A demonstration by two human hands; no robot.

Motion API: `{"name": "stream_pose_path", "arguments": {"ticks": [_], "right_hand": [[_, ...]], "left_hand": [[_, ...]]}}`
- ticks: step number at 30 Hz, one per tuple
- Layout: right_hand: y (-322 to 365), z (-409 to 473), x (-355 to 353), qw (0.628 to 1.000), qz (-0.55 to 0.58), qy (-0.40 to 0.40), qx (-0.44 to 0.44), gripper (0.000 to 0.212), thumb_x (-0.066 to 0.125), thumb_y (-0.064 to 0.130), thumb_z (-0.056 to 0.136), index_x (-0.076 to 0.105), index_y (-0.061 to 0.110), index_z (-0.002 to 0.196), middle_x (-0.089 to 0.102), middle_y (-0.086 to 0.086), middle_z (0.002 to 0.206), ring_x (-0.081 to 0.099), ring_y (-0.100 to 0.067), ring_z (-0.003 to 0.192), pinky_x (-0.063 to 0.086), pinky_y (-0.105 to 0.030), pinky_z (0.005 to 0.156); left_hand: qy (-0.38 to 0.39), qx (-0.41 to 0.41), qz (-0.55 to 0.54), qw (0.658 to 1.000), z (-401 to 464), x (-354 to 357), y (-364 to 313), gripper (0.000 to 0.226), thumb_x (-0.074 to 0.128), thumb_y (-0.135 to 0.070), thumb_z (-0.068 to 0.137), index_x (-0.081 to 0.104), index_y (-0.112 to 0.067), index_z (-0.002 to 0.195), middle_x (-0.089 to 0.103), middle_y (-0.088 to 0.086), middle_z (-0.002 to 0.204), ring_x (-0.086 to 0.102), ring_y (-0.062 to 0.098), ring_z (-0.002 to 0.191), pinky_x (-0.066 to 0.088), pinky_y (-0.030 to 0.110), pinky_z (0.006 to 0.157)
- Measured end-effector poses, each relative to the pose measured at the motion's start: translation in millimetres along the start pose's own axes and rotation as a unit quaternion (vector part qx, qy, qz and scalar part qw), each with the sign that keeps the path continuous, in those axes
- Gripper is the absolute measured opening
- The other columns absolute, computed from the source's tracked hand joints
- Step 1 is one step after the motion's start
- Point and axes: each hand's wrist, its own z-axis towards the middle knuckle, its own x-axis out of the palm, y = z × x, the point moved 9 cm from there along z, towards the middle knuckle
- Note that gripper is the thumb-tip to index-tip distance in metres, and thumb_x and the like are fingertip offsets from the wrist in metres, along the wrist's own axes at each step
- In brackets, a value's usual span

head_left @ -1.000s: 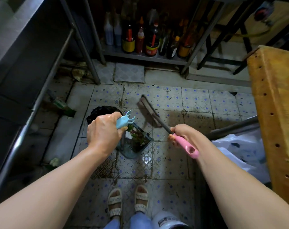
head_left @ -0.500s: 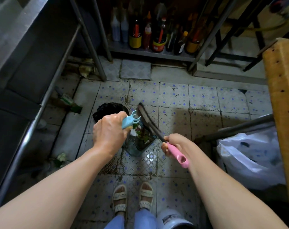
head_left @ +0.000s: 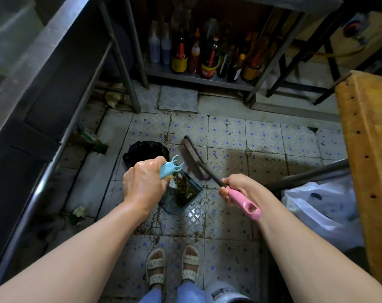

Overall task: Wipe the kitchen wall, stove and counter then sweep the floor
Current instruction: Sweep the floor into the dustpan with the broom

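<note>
Left hand (head_left: pixel 144 186) grip closed on blue dustpan handle (head_left: pixel 168 169), right hand (head_left: pixel 240 189) grip closed on pink broom handle (head_left: pixel 244 204), broom head (head_left: pixel 193 157) on tiled floor (head_left: pixel 262 138) beside debris-filled dustpan (head_left: pixel 182 193).

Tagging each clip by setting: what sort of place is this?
Probably a working kitchen, likely commercial. A low steel shelf holds sauce bottles, a steel counter runs along the left, and the tiled floor is grimy. The left hand holds a dustpan, the right hand a broom.
</note>
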Motion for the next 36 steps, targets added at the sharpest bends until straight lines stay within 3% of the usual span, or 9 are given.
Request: {"name": "stream_pose_path", "arguments": {"ticks": [7, 12, 22, 27, 36], "right_hand": [[-2.8, 27.2, 5.9, 0.999, 0.025, -0.027, -0.002, 0.023, 0.026, 0.020, 0.101, 0.040, 0.010, 0.086, 0.042, -0.002, 0.037, 0.036, -0.010, 0.023, 0.031, -0.011, 0.029], [-25.3, 29.8, 24.3, 1.000, 0.013, -0.017, -0.007, 0.019, 0.025, 0.012, 0.100, 0.037, 0.008, 0.114, 0.042, -0.004, 0.048, 0.036, -0.009, 0.023, 0.032, -0.013, 0.028], [-54.5, -10.2, 40.2, 1.000, 0.017, -0.004, -0.004, 0.017, 0.025, 0.012, 0.100, 0.039, 0.012, 0.108, 0.041, -0.003, 0.053, 0.036, -0.009, 0.025, 0.031, -0.013, 0.028], [-51.0, -38.9, 39.2, 0.999, 0.032, -0.029, -0.028, 0.028, 0.026, 0.012, 0.101, 0.036, 0.010, 0.127, 0.043, -0.006, 0.057, 0.037, -0.008, 0.025, 0.032, -0.013, 0.027], [-39.1, -90.1, 15.9, 0.997, -0.020, -0.057, -0.053, 0.017, 0.023, 0.012, 0.100, 0.034, 0.013, 0.113, 0.045, -0.005, 0.054, 0.039, -0.009, 0.025, 0.032, -0.011, 0.030]], "left_hand": [[0.000, 0.004, 0.009, 1.000, -1.6, 4.9, 3.3, 0.025, 0.067, -0.041, 0.081, 0.061, -0.024, 0.099, 0.067, -0.001, 0.088, 0.062, 0.024, 0.082, 0.035, 0.028, 0.062], [-0.004, 0.009, 0.016, 1.000, -2.5, 5.1, 1.8, 0.026, 0.067, -0.041, 0.081, 0.061, -0.024, 0.099, 0.067, -0.001, 0.088, 0.062, 0.024, 0.081, 0.034, 0.029, 0.061], [0.000, 0.001, -0.001, 1.000, -8.9, 1.6, 3.5, 0.025, 0.069, -0.039, 0.081, 0.062, -0.023, 0.098, 0.067, 0.003, 0.086, 0.062, 0.027, 0.081, 0.037, 0.030, 0.062], [-0.007, 0.002, -0.014, 1.000, -18.9, -11.4, 2.3, 0.023, 0.070, -0.037, 0.081, 0.062, -0.023, 0.097, 0.067, 0.003, 0.084, 0.061, 0.026, 0.079, 0.037, 0.029, 0.061], [-0.025, 0.028, -0.040, 0.998, -36.7, -61.9, -16.6, 0.030, 0.071, -0.041, 0.078, 0.064, -0.027, 0.104, 0.068, 0.004, 0.089, 0.062, 0.028, 0.087, 0.041, 0.031, 0.066]]}}
